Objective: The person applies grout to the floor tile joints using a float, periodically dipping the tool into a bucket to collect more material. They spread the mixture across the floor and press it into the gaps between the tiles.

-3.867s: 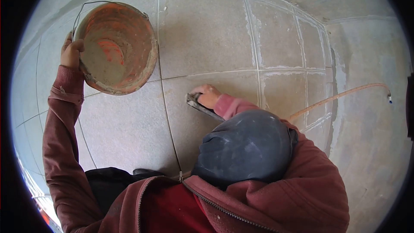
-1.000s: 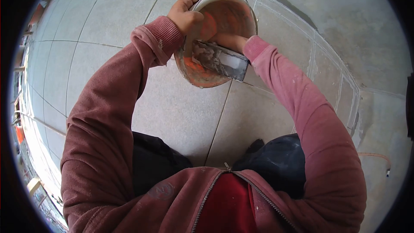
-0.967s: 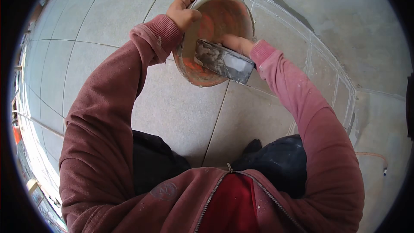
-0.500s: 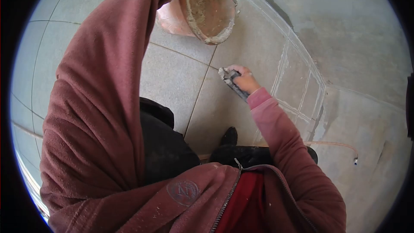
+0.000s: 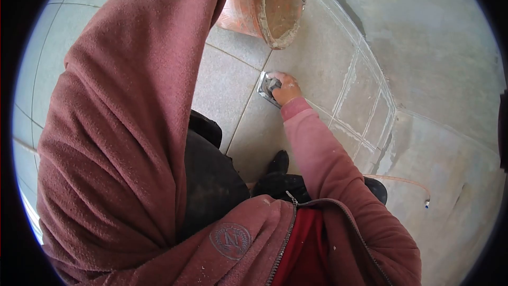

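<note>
Beside a tile joint, my right hand (image 5: 287, 89) is closed around the handle of a grout float (image 5: 262, 87). The float's grey rectangular plate lies close to flat over the floor tiles (image 5: 233, 69), its front edge at the joint. At the top of the view a tilted orange bucket (image 5: 241, 13) has its mouth turned to the right, and dried grey material coats its inside and rim. My left sleeve (image 5: 137, 74) reaches up to the bucket's rim. The left hand there is almost wholly out of frame, and its fingers are hidden; the bucket hangs tilted at it.
Wet, pale grout lines (image 5: 346, 77) cross the tiles on the right. Past them lies a smooth grey concrete surface (image 5: 439, 53). A thin orange hose (image 5: 402, 179) ends in a metal fitting at the lower right. My dark shoe (image 5: 278, 161) stands on the tiles below the float.
The float has gone from raised and tilted to nearly flat at the tile joint, moving left and up in view. The bucket and left sleeve have shifted slightly right and up.
</note>
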The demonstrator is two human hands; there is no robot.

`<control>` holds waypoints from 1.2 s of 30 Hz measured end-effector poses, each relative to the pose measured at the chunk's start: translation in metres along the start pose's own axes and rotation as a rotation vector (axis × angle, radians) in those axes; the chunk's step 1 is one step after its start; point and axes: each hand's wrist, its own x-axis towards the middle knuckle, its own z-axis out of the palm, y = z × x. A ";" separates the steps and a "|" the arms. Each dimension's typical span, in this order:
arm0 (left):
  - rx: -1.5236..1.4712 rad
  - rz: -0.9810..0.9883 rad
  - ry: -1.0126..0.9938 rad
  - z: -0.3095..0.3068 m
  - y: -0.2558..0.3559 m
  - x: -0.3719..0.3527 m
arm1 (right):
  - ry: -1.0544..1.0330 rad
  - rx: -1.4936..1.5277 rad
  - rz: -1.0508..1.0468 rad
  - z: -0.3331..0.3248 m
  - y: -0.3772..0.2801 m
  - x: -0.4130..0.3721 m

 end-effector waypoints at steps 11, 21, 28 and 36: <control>0.180 0.121 -0.060 -0.001 0.000 0.009 | -0.043 -0.007 -0.046 -0.011 0.013 0.005; 0.127 0.100 -0.011 0.002 -0.001 0.006 | 0.094 0.651 0.448 0.012 0.057 0.004; 0.106 0.108 0.020 0.005 0.005 0.013 | 0.195 -0.358 -0.081 0.057 0.034 0.031; 0.094 0.097 0.027 0.008 0.002 0.009 | 0.037 0.697 0.317 -0.004 0.066 0.002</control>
